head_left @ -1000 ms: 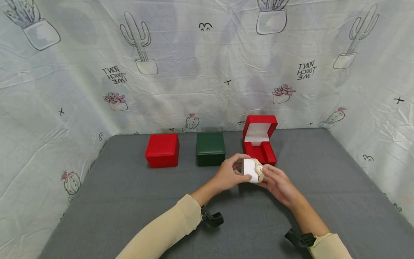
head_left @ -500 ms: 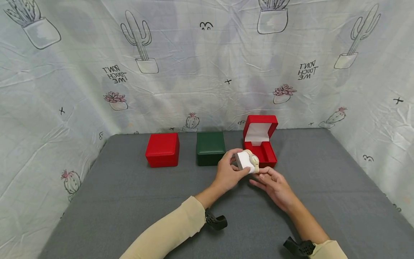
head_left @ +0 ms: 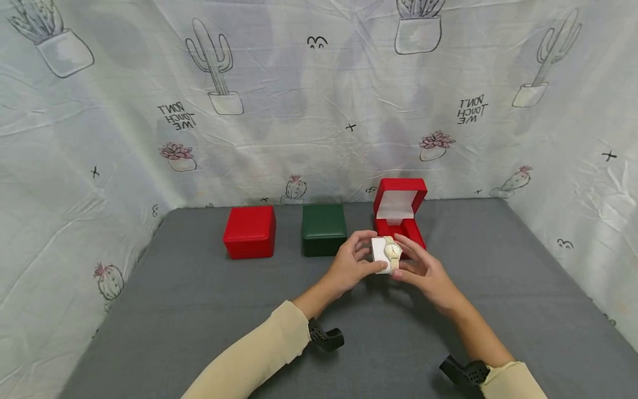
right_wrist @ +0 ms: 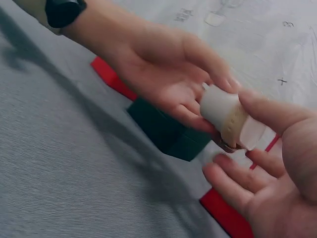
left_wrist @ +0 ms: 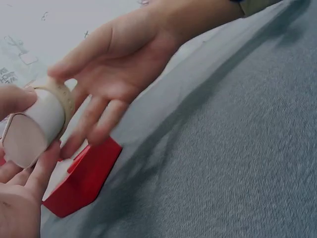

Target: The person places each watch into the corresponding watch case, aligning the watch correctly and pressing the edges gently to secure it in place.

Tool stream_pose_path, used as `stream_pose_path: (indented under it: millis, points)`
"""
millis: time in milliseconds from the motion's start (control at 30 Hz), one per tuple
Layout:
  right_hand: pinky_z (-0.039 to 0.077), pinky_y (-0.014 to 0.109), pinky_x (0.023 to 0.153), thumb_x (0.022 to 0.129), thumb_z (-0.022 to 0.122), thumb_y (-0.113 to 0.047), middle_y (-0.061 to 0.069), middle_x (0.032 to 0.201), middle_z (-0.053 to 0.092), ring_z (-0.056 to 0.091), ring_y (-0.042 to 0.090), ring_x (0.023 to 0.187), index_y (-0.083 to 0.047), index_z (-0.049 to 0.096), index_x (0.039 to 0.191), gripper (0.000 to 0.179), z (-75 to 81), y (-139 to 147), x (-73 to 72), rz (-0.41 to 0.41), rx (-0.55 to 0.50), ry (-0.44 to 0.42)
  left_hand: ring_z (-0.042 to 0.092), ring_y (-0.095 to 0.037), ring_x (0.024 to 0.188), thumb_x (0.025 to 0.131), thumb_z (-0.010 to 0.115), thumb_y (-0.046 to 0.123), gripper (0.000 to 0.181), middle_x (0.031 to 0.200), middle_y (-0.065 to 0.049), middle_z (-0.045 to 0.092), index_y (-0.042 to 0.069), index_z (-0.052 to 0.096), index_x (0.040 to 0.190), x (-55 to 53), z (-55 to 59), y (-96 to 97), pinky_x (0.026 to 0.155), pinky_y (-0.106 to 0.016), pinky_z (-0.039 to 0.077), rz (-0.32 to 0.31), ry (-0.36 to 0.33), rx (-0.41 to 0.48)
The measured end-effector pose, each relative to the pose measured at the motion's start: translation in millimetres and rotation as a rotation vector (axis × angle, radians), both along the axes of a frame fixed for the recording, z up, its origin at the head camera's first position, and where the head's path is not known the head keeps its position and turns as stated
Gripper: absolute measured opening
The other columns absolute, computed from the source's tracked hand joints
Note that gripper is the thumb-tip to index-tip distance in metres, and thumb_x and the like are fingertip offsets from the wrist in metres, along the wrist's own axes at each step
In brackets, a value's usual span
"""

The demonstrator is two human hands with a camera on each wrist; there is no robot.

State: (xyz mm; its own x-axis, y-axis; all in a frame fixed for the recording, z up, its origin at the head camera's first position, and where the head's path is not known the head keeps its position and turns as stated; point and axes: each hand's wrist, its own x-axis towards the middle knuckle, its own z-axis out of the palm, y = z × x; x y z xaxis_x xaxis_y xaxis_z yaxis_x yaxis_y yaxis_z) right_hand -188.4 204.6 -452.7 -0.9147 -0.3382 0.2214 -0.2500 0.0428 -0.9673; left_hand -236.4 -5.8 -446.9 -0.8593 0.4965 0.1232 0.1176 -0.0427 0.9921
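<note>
A wristwatch (head_left: 393,251) with a cream strap is wrapped round a white watch cushion (head_left: 379,256), held above the table in front of the open red watch box. My left hand (head_left: 350,265) grips the cushion's left end between thumb and fingers, its flat end face showing in the left wrist view. From the right, my right hand (head_left: 427,272) has its thumb against the strap (right_wrist: 234,121) and its index finger at the far edge of the watch. Its other fingers are spread apart below in the right wrist view. The open red watch box (head_left: 404,185) has its lid raised, its front hidden by the hands.
A closed red box (head_left: 249,233) and a closed dark green box (head_left: 324,230) stand in a row to the left of the open one. Grey cloth covers the table (head_left: 199,310). A white curtain (head_left: 279,144) with cactus drawings hangs behind and at both sides.
The cushion first tilted up in my left hand as my right fingers moved off the watch face; now it lies more level, dial facing up, and my right thumb and index finger are at the watch's edges.
</note>
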Motion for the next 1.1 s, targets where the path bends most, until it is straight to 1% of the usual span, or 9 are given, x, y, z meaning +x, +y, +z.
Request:
stream_pose_path:
  millis: [67, 200, 267, 433, 667, 767, 867, 967, 1100]
  points:
    - [0.057, 0.029, 0.085, 0.091, 0.057, 0.007, -0.002, 0.145, 0.041, 0.065, 0.012, 0.107, -0.007, 0.026, 0.152, 0.07, 1.9, 3, -3.4, 0.023, -0.004, 0.004, 0.054, -0.02, 0.125, 0.083, 0.074, 0.005, 0.06, 0.137, -0.006, 0.053, 0.014, 0.046, 0.136, -0.3, 0.7, -1.4, 0.101, -0.039, 0.049, -0.014, -0.006, 0.016]
    - [0.057, 0.027, 0.084, 0.089, 0.06, 0.007, -0.003, 0.137, 0.047, 0.068, 0.013, 0.103, -0.004, 0.03, 0.15, 0.068, 3.6, 6, -8.1, 0.033, 0.015, 0.006, 0.05, -0.02, 0.129, 0.083, 0.074, 0.005, 0.059, 0.137, -0.007, 0.053, 0.014, 0.049, 0.135, -1.0, 0.6, -3.9, 0.105, -0.047, 0.045, -0.057, 0.02, 0.008]
    - [0.057, 0.026, 0.085, 0.088, 0.061, 0.006, -0.003, 0.135, 0.049, 0.069, 0.013, 0.102, -0.003, 0.032, 0.149, 0.068, 3.9, 7, -10.5, 0.037, 0.029, 0.001, 0.049, -0.02, 0.13, 0.082, 0.075, 0.006, 0.059, 0.137, -0.006, 0.053, 0.015, 0.049, 0.134, -2.0, 0.5, -5.2, 0.104, -0.047, 0.046, -0.072, 0.04, -0.008]
    - [0.057, 0.027, 0.084, 0.087, 0.063, 0.005, 0.003, 0.135, 0.046, 0.068, 0.016, 0.104, -0.002, 0.031, 0.148, 0.068, 4.9, 3, -16.5, 0.058, 0.026, -0.059, 0.051, -0.017, 0.131, 0.079, 0.079, 0.008, 0.06, 0.137, -0.003, 0.056, 0.017, 0.052, 0.132, -6.1, -2.3, -8.1, 0.107, -0.045, 0.043, -0.058, 0.079, -0.041]
    - [0.058, 0.031, 0.083, 0.087, 0.064, 0.003, 0.008, 0.133, 0.044, 0.066, 0.022, 0.102, -0.005, 0.031, 0.147, 0.068, 1.2, -4, -20.9, 0.057, 0.016, -0.095, 0.049, -0.017, 0.134, 0.078, 0.08, 0.01, 0.06, 0.139, -0.005, 0.053, 0.016, 0.052, 0.131, -9.3, -5.5, -6.0, 0.108, -0.042, 0.042, -0.043, 0.082, -0.079]
    - [0.058, 0.032, 0.083, 0.087, 0.064, 0.001, 0.009, 0.133, 0.043, 0.066, 0.023, 0.101, -0.006, 0.032, 0.146, 0.067, 1.3, -5, -21.5, 0.041, 0.022, -0.103, 0.046, -0.018, 0.136, 0.078, 0.08, 0.01, 0.063, 0.141, -0.006, 0.051, 0.013, 0.05, 0.134, -11.2, -4.8, -6.7, 0.11, -0.041, 0.039, -0.061, 0.093, -0.092]
    - [0.058, 0.031, 0.083, 0.088, 0.064, -0.002, 0.008, 0.134, 0.043, 0.067, 0.022, 0.101, -0.005, 0.031, 0.146, 0.067, 2.7, -4, -20.9, 0.014, 0.043, -0.096, 0.044, -0.018, 0.138, 0.08, 0.078, 0.008, 0.068, 0.145, -0.006, 0.047, 0.011, 0.045, 0.14, -12.8, -0.9, -7.9, 0.106, -0.04, 0.044, -0.102, 0.098, -0.129]
    - [0.058, 0.029, 0.083, 0.088, 0.065, -0.003, 0.008, 0.135, 0.042, 0.066, 0.019, 0.101, -0.006, 0.031, 0.146, 0.067, 4.1, -1, -19.9, -0.014, 0.065, -0.092, 0.044, -0.018, 0.138, 0.081, 0.077, 0.008, 0.072, 0.146, -0.005, 0.045, 0.012, 0.042, 0.144, -14.8, 4.5, -7.3, 0.097, -0.033, 0.051, -0.138, 0.137, -0.197]
    - [0.057, 0.029, 0.083, 0.088, 0.064, -0.003, 0.009, 0.137, 0.04, 0.066, 0.018, 0.1, -0.009, 0.033, 0.145, 0.065, 5.4, 3, -19.5, -0.04, 0.069, -0.097, 0.047, -0.02, 0.136, 0.078, 0.079, 0.008, 0.073, 0.143, -0.004, 0.048, 0.014, 0.045, 0.143, -16.9, 10.9, -3.4, 0.086, -0.024, 0.055, -0.135, 0.199, -0.252]
